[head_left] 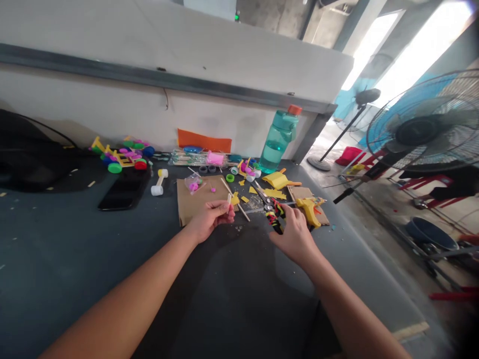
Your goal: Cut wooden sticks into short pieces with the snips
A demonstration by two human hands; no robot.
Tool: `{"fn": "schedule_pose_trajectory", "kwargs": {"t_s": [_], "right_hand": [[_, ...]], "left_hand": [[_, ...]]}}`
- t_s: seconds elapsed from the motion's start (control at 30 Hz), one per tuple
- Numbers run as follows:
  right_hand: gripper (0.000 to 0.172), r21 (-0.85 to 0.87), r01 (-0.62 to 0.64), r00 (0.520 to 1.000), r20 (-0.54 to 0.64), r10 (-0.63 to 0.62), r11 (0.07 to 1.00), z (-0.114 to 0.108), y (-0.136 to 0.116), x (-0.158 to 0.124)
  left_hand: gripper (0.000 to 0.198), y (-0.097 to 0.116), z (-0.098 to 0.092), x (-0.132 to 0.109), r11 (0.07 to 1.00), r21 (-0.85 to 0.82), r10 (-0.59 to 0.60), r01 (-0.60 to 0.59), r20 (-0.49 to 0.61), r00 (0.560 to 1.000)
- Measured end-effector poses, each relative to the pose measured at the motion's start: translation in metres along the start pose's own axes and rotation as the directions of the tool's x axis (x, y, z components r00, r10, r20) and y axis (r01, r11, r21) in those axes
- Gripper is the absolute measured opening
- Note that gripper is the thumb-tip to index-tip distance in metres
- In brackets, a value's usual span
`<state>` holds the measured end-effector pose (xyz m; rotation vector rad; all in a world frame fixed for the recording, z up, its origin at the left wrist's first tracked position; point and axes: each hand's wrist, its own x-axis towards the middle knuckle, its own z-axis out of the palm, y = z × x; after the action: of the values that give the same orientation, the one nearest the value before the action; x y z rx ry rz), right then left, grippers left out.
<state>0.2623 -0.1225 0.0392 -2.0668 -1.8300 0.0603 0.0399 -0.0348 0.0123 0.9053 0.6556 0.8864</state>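
My left hand [213,218] pinches a short pale stick piece [229,198] upright between thumb and fingers, over the near right part of a cardboard sheet [194,209]. My right hand [297,232] is closed at the black, red and yellow handles of a pair of pliers [274,214]. The jaws of the pliers point away from me, toward yellow scraps [275,193]. A longer thin wooden stick [243,212] lies between my hands. Just beyond my right hand rests a yellow glue gun [310,209].
A teal water bottle [277,142] stands at the back. Colourful wheeled toy pieces [125,157], a black phone [123,192] and a white wheel pair on an axle [160,182] are at left. An orange sheet [205,140] leans on the wall. A fan [417,129] stands right.
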Motion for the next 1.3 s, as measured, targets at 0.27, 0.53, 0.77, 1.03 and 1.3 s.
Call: {"fn": "schedule_pose_trajectory", "kwargs": {"t_s": [0.27, 0.53, 0.77, 1.03, 1.3], "right_hand": [[0.070, -0.074, 0.036, 0.996, 0.080, -0.030, 0.997, 0.013, -0.009, -0.009], [0.071, -0.193, -0.161, 0.985, 0.029, 0.169, 0.968, 0.019, -0.002, 0.008], [0.071, -0.117, -0.109, 0.994, 0.006, 0.110, 0.987, 0.021, -0.006, 0.004], [0.074, -0.038, 0.101, 0.994, 0.056, -0.099, 0.994, 0.032, -0.037, -0.015], [0.032, 0.302, 0.274, 0.961, -0.128, -0.246, 0.913, 0.008, -0.035, -0.011]], "left_hand": [[0.016, 0.002, 0.003, 0.001, 0.998, -0.063, -0.002, -0.005, -0.118, 0.993], [0.023, 0.000, 0.006, 0.000, 0.996, 0.084, 0.025, -0.018, -0.075, 0.997], [0.025, 0.004, 0.009, -0.002, 0.984, 0.104, 0.154, -0.144, -0.099, 0.983], [0.031, 0.018, 0.000, 0.006, 0.911, 0.152, 0.409, -0.383, -0.452, 0.793], [0.019, -0.005, 0.033, -0.012, 0.788, 0.531, 0.240, -0.311, 0.200, 0.950]]}}
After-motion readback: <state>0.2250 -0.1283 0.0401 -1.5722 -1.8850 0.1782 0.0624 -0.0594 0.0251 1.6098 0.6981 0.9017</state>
